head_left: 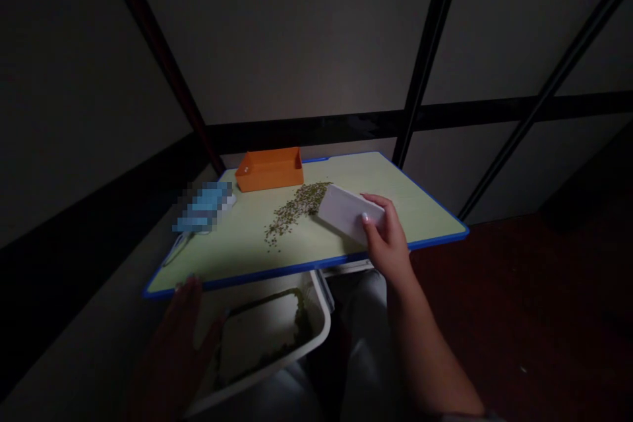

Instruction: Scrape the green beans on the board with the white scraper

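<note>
My right hand [388,234] grips a white rectangular plastic piece [349,211], thumb on its near face and fingers behind. The piece is tilted over the pale yellow tabletop [237,257], its left end beside a spread of small green-brown grains or seeds [297,208]. These trail off toward the table's front left. Down at the front left edge, my left hand [182,330] is in shadow with its thumb apart from its fingers. It holds nothing that I can see. Beneath the table edge sits a white bin [324,326], with dark green bits along its inner sides.
An orange open box [271,178] stands at the back left of the table. Left of it lies a blurred-out light-blue device [202,208] with a white cable [174,249]. Blue trim [291,270] borders the tabletop. Panelled walls [316,33] rise close behind.
</note>
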`<state>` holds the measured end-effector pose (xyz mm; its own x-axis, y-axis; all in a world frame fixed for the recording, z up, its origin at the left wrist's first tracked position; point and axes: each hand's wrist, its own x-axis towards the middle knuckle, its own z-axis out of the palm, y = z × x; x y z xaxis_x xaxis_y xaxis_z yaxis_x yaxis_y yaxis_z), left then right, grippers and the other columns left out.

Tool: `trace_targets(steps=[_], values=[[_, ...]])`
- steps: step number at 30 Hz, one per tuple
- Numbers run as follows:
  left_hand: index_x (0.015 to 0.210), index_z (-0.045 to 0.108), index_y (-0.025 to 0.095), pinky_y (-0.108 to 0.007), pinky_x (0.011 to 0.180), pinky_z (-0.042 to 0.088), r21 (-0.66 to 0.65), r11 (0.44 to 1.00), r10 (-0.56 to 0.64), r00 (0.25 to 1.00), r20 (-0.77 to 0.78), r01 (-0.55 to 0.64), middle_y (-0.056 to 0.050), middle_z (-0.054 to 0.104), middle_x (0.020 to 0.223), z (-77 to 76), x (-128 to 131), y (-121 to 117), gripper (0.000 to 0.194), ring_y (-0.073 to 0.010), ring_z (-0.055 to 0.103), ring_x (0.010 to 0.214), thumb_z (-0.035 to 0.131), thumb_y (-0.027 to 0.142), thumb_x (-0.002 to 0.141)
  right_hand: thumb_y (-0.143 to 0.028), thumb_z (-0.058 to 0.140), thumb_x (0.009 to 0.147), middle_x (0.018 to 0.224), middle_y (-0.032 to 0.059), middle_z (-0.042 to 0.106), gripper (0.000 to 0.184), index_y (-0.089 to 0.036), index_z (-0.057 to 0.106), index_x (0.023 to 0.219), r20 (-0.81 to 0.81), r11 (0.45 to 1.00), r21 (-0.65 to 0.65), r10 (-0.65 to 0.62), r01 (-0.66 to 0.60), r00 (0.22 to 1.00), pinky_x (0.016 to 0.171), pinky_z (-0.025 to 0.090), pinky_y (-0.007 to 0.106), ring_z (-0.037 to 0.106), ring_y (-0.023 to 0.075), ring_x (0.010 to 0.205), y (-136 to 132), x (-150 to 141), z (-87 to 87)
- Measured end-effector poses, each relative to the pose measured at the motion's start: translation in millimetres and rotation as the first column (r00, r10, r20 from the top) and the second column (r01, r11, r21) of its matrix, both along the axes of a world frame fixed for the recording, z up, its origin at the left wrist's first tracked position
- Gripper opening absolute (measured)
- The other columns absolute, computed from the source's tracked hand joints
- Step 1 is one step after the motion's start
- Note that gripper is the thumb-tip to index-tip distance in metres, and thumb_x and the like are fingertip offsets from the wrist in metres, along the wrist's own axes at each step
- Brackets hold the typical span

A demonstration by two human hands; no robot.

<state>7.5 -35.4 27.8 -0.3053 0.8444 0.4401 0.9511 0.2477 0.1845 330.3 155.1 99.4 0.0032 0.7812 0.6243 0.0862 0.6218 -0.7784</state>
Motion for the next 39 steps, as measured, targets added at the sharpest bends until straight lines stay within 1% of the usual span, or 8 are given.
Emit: trace_targets(steps=[4, 8, 15, 22, 28, 32, 35, 39], values=[[0.147, 0.033, 0.014, -0.05, 0.119, 0.032, -0.048, 0.997, 0.072, 0.994, 0.079, -0.068, -0.014, 0.034, 0.158, 5.6, 7, 1, 0.076, -0.0283, 0.027, 0.148, 0.032, 0.06, 0.087, -0.027, 0.05, 0.093, 0.121, 0.0067, 0.062, 0.03, -0.024, 0.053, 0.122, 0.038, 0.972, -0.058, 0.229, -0.226, 0.973, 0.092, 0.047, 0.033, 0.059, 0.021, 0.107, -19, -26, 1.1], [0.146, 0.034, 0.012, -0.047, 0.12, 0.03, -0.07, 0.996, 0.07, 0.991, 0.117, -0.062, -0.014, 0.032, 0.158, 11.2, 13, 1, 0.078, -0.0268, 0.025, 0.148, 0.033, 0.062, 0.086, -0.026, 0.049, 0.093, 0.118, 0.006, 0.063, 0.03, -0.024, 0.052, 0.123, 0.071, 0.95, -0.125, 0.296, -0.286, 0.952, 0.087, 0.049, 0.033, 0.061, 0.0212, 0.103, -29, -40, -1.9], [0.147, 0.033, 0.015, -0.046, 0.12, 0.029, -0.056, 0.997, 0.062, 0.99, 0.123, -0.055, -0.012, 0.032, 0.159, 8.5, 12, 0, 0.077, -0.0256, 0.025, 0.148, 0.037, 0.061, 0.085, -0.027, 0.049, 0.093, 0.116, 0.006, 0.064, 0.029, -0.024, 0.053, 0.121, 0.1, 0.95, -0.143, 0.291, -0.276, 0.951, 0.087, 0.048, 0.032, 0.06, 0.0223, 0.107, -34, -44, -1.6], [0.149, 0.03, 0.019, -0.046, 0.12, 0.031, -0.032, 0.999, 0.042, 0.994, 0.099, -0.039, -0.011, 0.032, 0.159, 9.2, 12, -1, 0.074, -0.026, 0.026, 0.148, 0.04, 0.057, 0.086, -0.026, 0.049, 0.093, 0.117, 0.0054, 0.066, 0.03, -0.025, 0.053, 0.122, 0.11, 0.943, -0.132, 0.32, -0.305, 0.941, 0.084, 0.049, 0.031, 0.063, 0.0213, 0.103, -38, -48, -2.9], [0.149, 0.029, 0.019, -0.046, 0.119, 0.032, -0.031, 0.999, 0.032, 0.996, 0.088, -0.03, -0.01, 0.032, 0.159, 8.4, 12, -1, 0.073, -0.0257, 0.026, 0.148, 0.039, 0.056, 0.086, -0.025, 0.049, 0.091, 0.109, 0.0048, 0.067, 0.028, -0.025, 0.053, 0.119, 0.084, 0.96, -0.141, 0.255, -0.242, 0.963, 0.081, 0.05, 0.031, 0.064, 0.0216, 0.098, -35, -48, -4.1], [0.148, 0.03, 0.015, -0.046, 0.119, 0.031, -0.057, 0.997, 0.047, 0.995, 0.09, -0.042, -0.012, 0.031, 0.159, 8.7, 12, -1, 0.074, -0.026, 0.026, 0.148, 0.037, 0.056, 0.086, -0.024, 0.05, 0.09, 0.108, 0.0055, 0.068, 0.026, -0.024, 0.054, 0.115, 0.067, 0.973, -0.125, 0.203, -0.194, 0.977, 0.082, 0.05, 0.032, 0.064, 0.0219, 0.098, -31, -47, -4.5], [0.148, 0.03, 0.015, -0.045, 0.119, 0.033, -0.074, 0.995, 0.071, 0.994, 0.08, -0.065, -0.012, 0.031, 0.159, 9.3, 13, -1, 0.075, -0.0265, 0.027, 0.148, 0.037, 0.056, 0.086, -0.025, 0.05, 0.09, 0.11, 0.006, 0.067, 0.027, -0.023, 0.053, 0.116, 0.072, 0.972, -0.128, 0.206, -0.196, 0.976, 0.082, 0.05, 0.032, 0.064, 0.0221, 0.097, -31, -48, -5.5], [0.149, 0.029, 0.016, -0.045, 0.118, 0.034, -0.036, 0.999, 0.041, 0.998, 0.046, -0.039, -0.011, 0.034, 0.158, 7.4, 13, -1, 0.072, -0.0261, 0.029, 0.147, 0.038, 0.053, 0.087, -0.025, 0.049, 0.09, 0.109, 0.0055, 0.068, 0.027, -0.024, 0.053, 0.117, 0.072, 0.969, -0.134, 0.219, -0.208, 0.973, 0.081, 0.05, 0.032, 0.064, 0.0215, 0.096, -32, -50, -7.2]])
